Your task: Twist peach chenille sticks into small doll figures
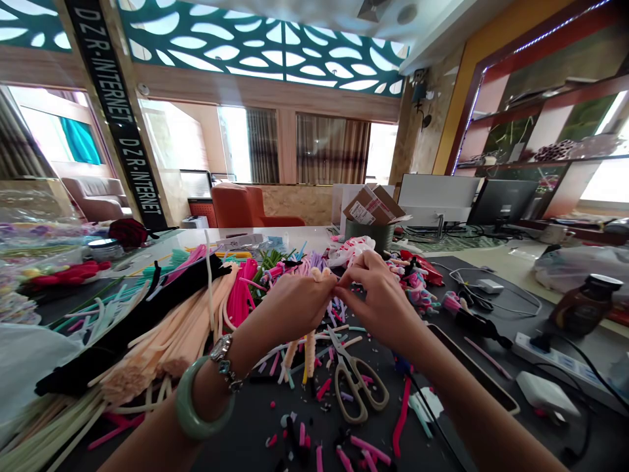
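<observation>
My left hand (295,305) and my right hand (378,295) meet above the dark table, both pinching a peach pipe cleaner (324,274) between their fingertips. The stem's lower part (309,351) hangs down below my left hand. The left wrist wears a green bangle (199,410) and a watch. Beige-handled scissors (356,383) lie on the table just below my hands, among short cut pieces of pink, peach and black stems (344,452).
Long bundles of peach (162,347), black (132,324) and pink (240,295) stems lie to the left. At right sit a power strip (560,360), cables, a white adapter (545,393) and a brown bottle (584,305). A cardboard box (373,206) and monitors stand behind.
</observation>
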A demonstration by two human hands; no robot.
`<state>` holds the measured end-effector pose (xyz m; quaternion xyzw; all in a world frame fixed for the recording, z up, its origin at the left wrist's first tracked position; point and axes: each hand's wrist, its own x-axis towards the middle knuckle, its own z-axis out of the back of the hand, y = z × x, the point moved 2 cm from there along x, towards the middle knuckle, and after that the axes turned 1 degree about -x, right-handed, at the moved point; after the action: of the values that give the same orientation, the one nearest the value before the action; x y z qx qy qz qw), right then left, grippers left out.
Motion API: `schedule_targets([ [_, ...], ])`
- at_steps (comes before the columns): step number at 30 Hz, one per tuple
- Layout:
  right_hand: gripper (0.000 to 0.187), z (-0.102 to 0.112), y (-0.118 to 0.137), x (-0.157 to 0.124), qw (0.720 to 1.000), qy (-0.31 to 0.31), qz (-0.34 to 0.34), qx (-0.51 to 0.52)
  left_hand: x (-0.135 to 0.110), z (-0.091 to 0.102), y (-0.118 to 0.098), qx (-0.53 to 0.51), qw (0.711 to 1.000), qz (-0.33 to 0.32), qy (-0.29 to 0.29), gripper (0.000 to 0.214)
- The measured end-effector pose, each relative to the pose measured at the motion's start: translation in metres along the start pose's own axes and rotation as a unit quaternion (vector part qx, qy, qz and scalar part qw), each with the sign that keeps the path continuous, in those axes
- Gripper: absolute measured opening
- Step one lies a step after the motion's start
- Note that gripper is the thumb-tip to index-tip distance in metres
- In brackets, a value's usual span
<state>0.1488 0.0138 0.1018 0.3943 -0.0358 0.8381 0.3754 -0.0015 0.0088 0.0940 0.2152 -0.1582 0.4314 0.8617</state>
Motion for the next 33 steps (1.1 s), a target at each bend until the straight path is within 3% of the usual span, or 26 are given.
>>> schedule_targets([
  [11, 0.02, -0.004, 0.001, 0.002, 0.995, -0.07, 0.023, 0.067, 0.002, -0.003, -0.002, 0.031, 0.998, 0.011, -0.045, 0.018],
  [20, 0.01, -0.003, -0.022, 0.01, 0.974, 0.024, -0.061, 0.217, 0.003, 0.0, -0.001, 0.043, 0.998, 0.017, -0.046, 0.022],
  [26, 0.028, -0.01, -0.027, 0.011, 0.967, 0.057, -0.099, 0.227, 0.003, 0.002, 0.003, -0.026, 0.998, 0.036, -0.046, 0.022],
  [33, 0.014, -0.012, -0.019, 0.01, 0.965, 0.045, -0.071, 0.248, 0.002, 0.002, 0.006, -0.167, 0.984, 0.046, -0.044, 0.022],
])
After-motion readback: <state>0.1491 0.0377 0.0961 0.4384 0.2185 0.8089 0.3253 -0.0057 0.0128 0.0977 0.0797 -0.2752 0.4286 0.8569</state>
